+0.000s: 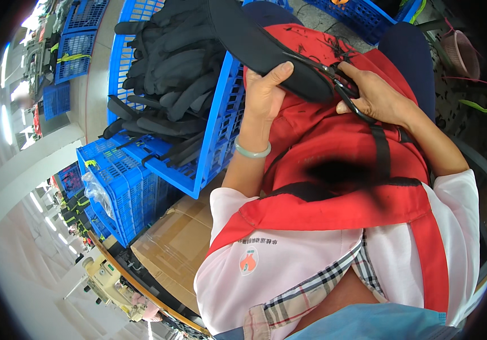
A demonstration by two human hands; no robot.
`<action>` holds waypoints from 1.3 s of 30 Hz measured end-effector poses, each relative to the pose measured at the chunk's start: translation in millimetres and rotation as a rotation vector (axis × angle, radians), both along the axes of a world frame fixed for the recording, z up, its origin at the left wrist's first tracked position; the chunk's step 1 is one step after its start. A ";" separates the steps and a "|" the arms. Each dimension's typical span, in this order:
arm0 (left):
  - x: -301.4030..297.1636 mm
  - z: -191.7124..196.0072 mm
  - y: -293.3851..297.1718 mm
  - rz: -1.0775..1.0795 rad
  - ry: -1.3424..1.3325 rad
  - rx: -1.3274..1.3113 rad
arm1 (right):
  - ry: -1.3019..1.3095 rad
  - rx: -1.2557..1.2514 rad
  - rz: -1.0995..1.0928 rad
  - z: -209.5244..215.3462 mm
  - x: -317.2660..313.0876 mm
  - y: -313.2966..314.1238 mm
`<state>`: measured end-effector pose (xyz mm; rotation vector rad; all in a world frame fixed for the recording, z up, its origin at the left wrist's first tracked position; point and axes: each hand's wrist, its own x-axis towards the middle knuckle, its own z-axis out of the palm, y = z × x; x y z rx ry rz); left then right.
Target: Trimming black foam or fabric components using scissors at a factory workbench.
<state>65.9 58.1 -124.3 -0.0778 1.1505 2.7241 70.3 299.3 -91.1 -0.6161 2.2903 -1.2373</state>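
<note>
My left hand (268, 89) pinches the near end of a curved, smooth black padded strap (249, 48) between thumb and fingers. The strap arches up past the top of the view, its rounded end lying over my lap. In my right hand (378, 93) is a pair of scissors (344, 93) with black handles. Their blades point left along the strap's edge, close to my left thumb; whether they touch the material I cannot tell. Beneath both hands spreads a red apron (306, 144), with dark thread scraps (342, 52) scattered over its far part.
Left of my lap, a blue plastic crate (212, 144) is heaped with similar black pieces (175, 56). More blue crates (124, 190) and a cardboard box (170, 243) stand nearer on that side. Another crate (357, 22) is at the far edge, a pink basket (460, 54) at far right.
</note>
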 end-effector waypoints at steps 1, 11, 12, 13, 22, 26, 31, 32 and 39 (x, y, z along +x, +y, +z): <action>0.9 -1.0 1.1 -0.017 0.027 -0.039 | 0.002 -0.001 -0.003 1.1 -1.2 -0.5; -0.6 3.1 0.2 0.027 -0.021 0.001 | -0.093 0.051 0.088 5.1 -9.7 -6.7; 0.0 1.6 -0.4 0.027 -0.030 0.007 | -0.144 0.049 0.094 6.3 -10.7 -6.8; 0.7 0.4 -1.0 0.027 -0.038 0.012 | -0.146 0.048 0.096 9.8 -11.0 -5.9; -2.0 1.4 -0.2 0.010 -0.013 0.022 | 0.006 0.058 0.050 -6.9 -7.3 -4.1; -1.9 0.0 -4.0 0.040 0.006 -0.012 | 0.026 0.000 0.016 -8.2 -6.9 -11.4; -10.5 1.7 -16.0 0.021 -0.052 0.037 | 0.059 0.014 -0.016 -11.1 -6.5 -8.9; -11.1 0.2 -15.1 0.019 -0.048 0.038 | 0.026 0.056 -0.003 -7.4 -6.3 -10.1; -10.3 -5.1 -7.4 0.043 0.047 -0.074 | 0.095 0.071 0.011 -4.1 -8.4 -17.4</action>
